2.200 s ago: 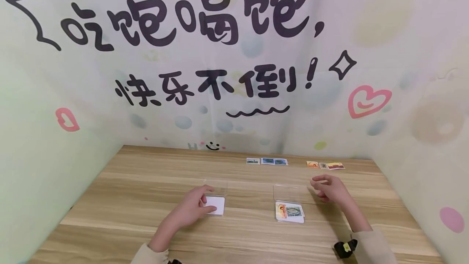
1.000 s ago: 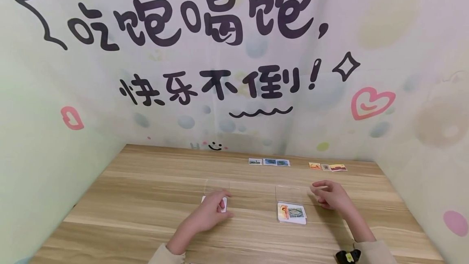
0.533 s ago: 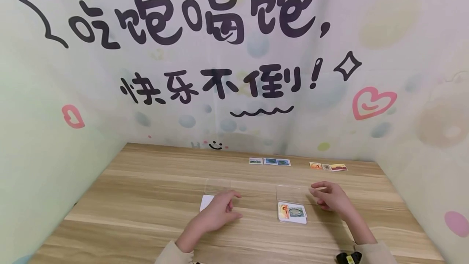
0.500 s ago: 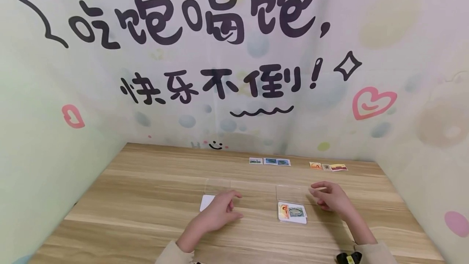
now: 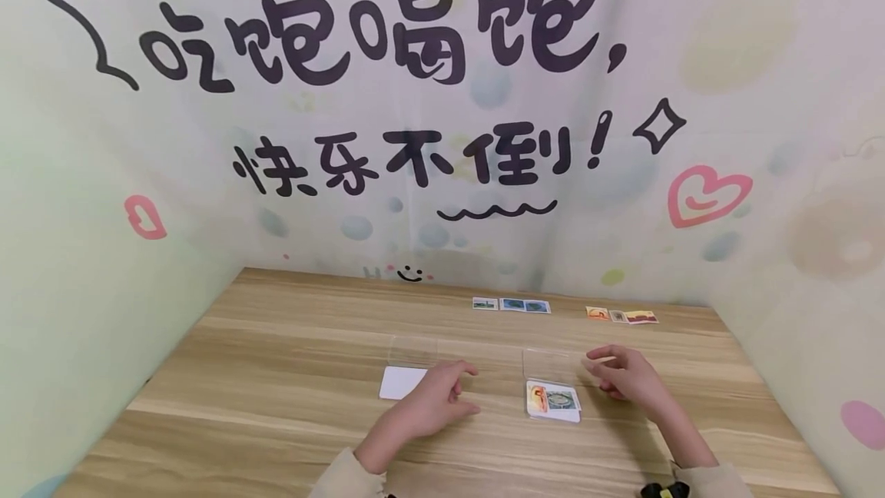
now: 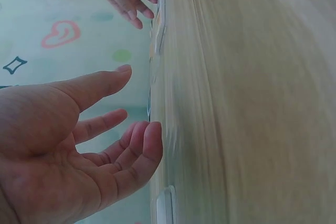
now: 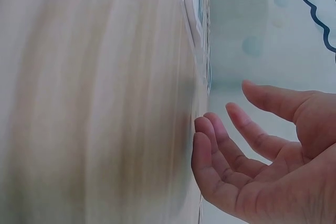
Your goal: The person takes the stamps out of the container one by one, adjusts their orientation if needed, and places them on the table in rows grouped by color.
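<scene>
My left hand (image 5: 430, 403) hovers at the right edge of a white card (image 5: 399, 382), covering its right part. Its fingers are spread and loosely bent, with nothing in them; the left wrist view shows the bare palm (image 6: 47, 182). A transparent flap (image 5: 412, 350) extends behind that card. To the right lies a second card (image 5: 561, 414) bearing an orange stamp (image 5: 537, 400) and a green-grey stamp (image 5: 561, 400), with another transparent flap (image 5: 545, 364) behind it. Beside this flap my right hand (image 5: 629, 376) hangs, fingers relaxed and holding nothing, as the right wrist view confirms.
At the back of the wooden table (image 5: 276, 329), a small green-and-white stamp (image 5: 485, 303) lies by a pair of blue stamps (image 5: 525, 306). Farther right are an orange stamp (image 5: 598, 313), a small grey one (image 5: 618, 317) and a red-yellow one (image 5: 641, 317). A printed cloth wall (image 5: 346, 237) stands behind.
My left hand has moved right, away from over the white card, uncovering more of it. The right hand has stayed nearly still. The head view has shifted slightly.
</scene>
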`<state>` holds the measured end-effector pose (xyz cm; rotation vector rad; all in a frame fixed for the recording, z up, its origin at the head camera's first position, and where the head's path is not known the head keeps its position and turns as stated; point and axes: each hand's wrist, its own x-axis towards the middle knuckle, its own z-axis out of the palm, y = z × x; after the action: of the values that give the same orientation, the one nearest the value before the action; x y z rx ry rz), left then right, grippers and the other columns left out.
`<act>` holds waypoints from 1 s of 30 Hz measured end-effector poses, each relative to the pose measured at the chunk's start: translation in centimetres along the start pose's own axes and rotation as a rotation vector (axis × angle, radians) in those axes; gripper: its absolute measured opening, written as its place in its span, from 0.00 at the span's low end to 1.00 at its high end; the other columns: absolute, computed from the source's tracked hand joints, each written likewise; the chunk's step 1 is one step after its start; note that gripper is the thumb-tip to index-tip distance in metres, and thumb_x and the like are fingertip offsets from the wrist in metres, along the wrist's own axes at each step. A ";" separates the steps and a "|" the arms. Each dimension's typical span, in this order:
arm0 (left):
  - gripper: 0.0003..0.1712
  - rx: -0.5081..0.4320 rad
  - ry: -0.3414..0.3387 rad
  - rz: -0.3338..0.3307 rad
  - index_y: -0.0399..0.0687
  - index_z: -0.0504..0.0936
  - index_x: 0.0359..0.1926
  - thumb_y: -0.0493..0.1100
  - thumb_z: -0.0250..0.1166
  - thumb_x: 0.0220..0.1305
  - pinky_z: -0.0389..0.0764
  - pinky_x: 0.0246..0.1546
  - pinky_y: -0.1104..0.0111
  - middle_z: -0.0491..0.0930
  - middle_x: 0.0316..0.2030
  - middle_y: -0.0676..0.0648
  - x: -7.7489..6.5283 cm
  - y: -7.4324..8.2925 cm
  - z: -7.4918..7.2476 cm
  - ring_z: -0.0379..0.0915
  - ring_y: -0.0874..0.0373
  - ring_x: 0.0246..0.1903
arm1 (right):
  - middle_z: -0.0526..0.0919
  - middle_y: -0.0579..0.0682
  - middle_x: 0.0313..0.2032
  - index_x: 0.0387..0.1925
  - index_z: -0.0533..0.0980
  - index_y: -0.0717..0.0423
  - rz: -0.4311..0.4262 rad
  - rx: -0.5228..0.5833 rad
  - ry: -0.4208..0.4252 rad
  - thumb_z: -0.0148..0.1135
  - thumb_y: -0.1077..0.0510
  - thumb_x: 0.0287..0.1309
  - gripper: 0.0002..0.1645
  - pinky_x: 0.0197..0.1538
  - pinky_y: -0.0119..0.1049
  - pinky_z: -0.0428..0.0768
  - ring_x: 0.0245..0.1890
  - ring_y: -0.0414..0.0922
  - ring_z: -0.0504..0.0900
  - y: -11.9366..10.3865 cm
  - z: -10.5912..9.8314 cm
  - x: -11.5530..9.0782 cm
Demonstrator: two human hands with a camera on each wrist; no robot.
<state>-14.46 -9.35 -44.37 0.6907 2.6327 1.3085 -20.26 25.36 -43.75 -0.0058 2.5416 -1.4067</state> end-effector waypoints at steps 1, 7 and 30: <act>0.28 -0.006 -0.002 -0.002 0.32 0.77 0.61 0.37 0.76 0.63 0.72 0.38 0.72 0.72 0.32 0.47 0.1 0.1 0.1 0.67 0.65 0.31 | 0.83 0.52 0.34 0.60 0.74 0.74 -0.002 -0.002 -0.002 0.62 0.58 0.75 0.23 0.32 0.34 0.80 0.31 0.44 0.79 0.0 0.0 0.0; 0.29 0.000 0.002 -0.001 0.33 0.77 0.61 0.39 0.76 0.63 0.71 0.40 0.72 0.73 0.33 0.47 0.4 0.7 0.8 0.69 0.64 0.31 | 0.83 0.53 0.35 0.59 0.74 0.74 -0.004 0.000 -0.012 0.62 0.58 0.75 0.23 0.32 0.34 0.79 0.31 0.44 0.79 -0.2 0.2 -0.2; 0.31 0.012 0.013 -0.076 0.38 0.77 0.65 0.41 0.77 0.64 0.73 0.34 0.74 0.72 0.34 0.50 1.6 2.3 2.8 0.65 0.69 0.28 | 0.83 0.53 0.34 0.57 0.75 0.75 -0.051 0.016 -0.066 0.64 0.61 0.73 0.21 0.30 0.32 0.78 0.29 0.42 0.78 -0.8 0.9 -1.1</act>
<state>-14.19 -5.40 -44.16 0.5788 2.6508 1.2821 -19.10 24.33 -43.35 -0.1126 2.4929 -1.4212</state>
